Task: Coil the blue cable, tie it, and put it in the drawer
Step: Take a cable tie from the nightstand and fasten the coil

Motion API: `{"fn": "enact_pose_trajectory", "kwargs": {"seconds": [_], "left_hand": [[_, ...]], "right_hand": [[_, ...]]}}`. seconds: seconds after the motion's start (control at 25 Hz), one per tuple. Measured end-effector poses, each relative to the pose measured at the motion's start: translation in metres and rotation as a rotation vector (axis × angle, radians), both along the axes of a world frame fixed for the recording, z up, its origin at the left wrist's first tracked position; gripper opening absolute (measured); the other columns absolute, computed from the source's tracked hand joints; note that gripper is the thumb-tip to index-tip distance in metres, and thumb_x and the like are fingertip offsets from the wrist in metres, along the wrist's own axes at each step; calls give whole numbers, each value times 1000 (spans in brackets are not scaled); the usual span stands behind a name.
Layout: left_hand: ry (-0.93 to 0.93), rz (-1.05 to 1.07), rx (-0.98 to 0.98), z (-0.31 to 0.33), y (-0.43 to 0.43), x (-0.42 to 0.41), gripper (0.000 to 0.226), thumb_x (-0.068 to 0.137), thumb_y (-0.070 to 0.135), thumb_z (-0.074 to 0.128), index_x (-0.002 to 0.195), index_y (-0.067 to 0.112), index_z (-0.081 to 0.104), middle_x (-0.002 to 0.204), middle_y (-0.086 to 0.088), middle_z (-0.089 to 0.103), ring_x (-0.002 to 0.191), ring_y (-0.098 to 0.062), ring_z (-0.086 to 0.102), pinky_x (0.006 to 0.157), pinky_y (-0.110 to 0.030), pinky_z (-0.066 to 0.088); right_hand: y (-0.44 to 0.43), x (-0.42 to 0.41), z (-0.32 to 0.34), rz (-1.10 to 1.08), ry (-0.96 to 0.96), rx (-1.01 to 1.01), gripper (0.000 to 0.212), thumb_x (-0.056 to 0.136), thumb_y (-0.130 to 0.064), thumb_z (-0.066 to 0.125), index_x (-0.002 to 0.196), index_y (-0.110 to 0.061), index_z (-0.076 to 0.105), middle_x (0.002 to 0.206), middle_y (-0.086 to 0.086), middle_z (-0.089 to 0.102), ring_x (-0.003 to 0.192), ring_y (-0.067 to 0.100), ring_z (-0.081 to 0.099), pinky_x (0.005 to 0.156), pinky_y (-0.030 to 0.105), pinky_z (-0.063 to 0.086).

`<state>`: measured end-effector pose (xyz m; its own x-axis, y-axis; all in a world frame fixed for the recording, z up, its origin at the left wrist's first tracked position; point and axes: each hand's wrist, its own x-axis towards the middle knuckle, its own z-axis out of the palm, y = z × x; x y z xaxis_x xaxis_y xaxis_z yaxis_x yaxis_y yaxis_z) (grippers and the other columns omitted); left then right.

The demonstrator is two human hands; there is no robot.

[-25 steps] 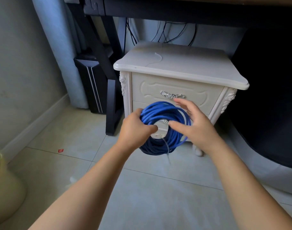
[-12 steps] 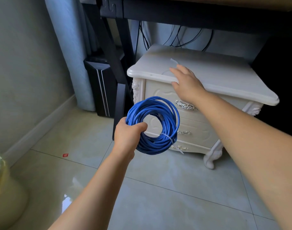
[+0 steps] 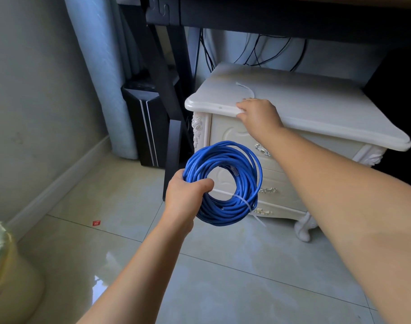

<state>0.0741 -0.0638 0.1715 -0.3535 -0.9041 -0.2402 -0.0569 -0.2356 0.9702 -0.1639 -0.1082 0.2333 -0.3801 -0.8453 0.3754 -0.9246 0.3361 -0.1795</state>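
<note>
My left hand (image 3: 185, 197) grips the coiled blue cable (image 3: 244, 164) at its left side and holds it up in front of the white nightstand (image 3: 316, 106). A white zip tie (image 3: 243, 201) is wrapped round the coil's lower right, and its tail hangs down. My right hand (image 3: 260, 113) lies on the front edge of the nightstand top, fingers bent, at the near end of a second white zip tie (image 3: 245, 88) lying there. Whether the fingers pinch that tie is hidden. The drawers (image 3: 281, 181) below are closed.
A black desk frame (image 3: 167, 94) and a black computer case (image 3: 146, 127) stand left of the nightstand, with dark cables behind it. A lined bin (image 3: 5, 277) sits at the lower left. A small red scrap (image 3: 96, 222) lies on the tiled floor.
My right hand let go of the coil, reached up to the nightstand top, then drew back to its front edge. My left hand keeps holding the coil alone.
</note>
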Motion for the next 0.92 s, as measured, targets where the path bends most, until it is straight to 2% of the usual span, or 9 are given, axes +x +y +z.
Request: {"fn": "enact_pose_trajectory", "kwargs": {"seconds": [0.12,0.24,0.32,0.4,0.48,0.64,0.76,0.92], "left_hand": [[6,1,-15,0,0,4,20,72,1,65,85,13,56,71,-4,52,62,-20,50,56,-30,44],[6,-3,-24,2,2,6,20,72,1,66,87,12,57,72,-5,52,64,-21,51,57,-31,45],[1,-4,-25,3,5,5,20,72,2,66,87,12,56,73,-6,52,64,-21,51,58,-32,44],[-2,-11,-27,3,10,4,21,71,2,66,88,11,57,74,-6,53,65,-21,52,59,-33,45],[-6,-15,-33,2,14,4,21,71,2,66,87,11,57,74,-7,53,64,-21,51,58,-34,43],[-14,-37,-19,3,28,4,20,70,3,65,85,11,56,71,-6,51,61,-21,50,56,-32,42],[4,-54,32,4,39,4,18,69,3,65,83,11,58,73,-8,53,65,-22,53,58,-34,44],[19,-77,53,6,54,3,19,66,3,65,82,12,60,75,-10,54,70,-26,54,64,-38,44]], "right_hand": [[14,7,-1,-3,-42,-164,25,93,-19,57,102,0,70,103,20,70,101,39,60,85,41,48],[43,30,8,-2,-131,-427,23,92,-25,60,105,-15,75,97,5,75,93,27,63,77,31,47],[68,50,19,67,-515,-575,20,94,-21,58,106,-13,73,93,1,73,78,19,70,70,31,54],[99,72,29,166,-927,-662,15,97,-13,54,102,-9,69,96,5,71,72,20,73,64,31,59],[136,89,33,221,-1075,-733,13,99,-10,52,97,-10,66,96,10,72,77,25,74,68,32,60],[202,103,37,293,-1171,-796,15,99,-11,51,95,-12,65,80,6,72,70,26,73,64,30,58],[233,105,36,269,-1168,-700,16,98,-10,50,94,-11,65,70,2,70,58,20,70,58,27,57],[259,107,26,232,-1165,-555,17,98,-10,50,94,-10,67,68,3,69,55,19,69,55,25,57]]}}
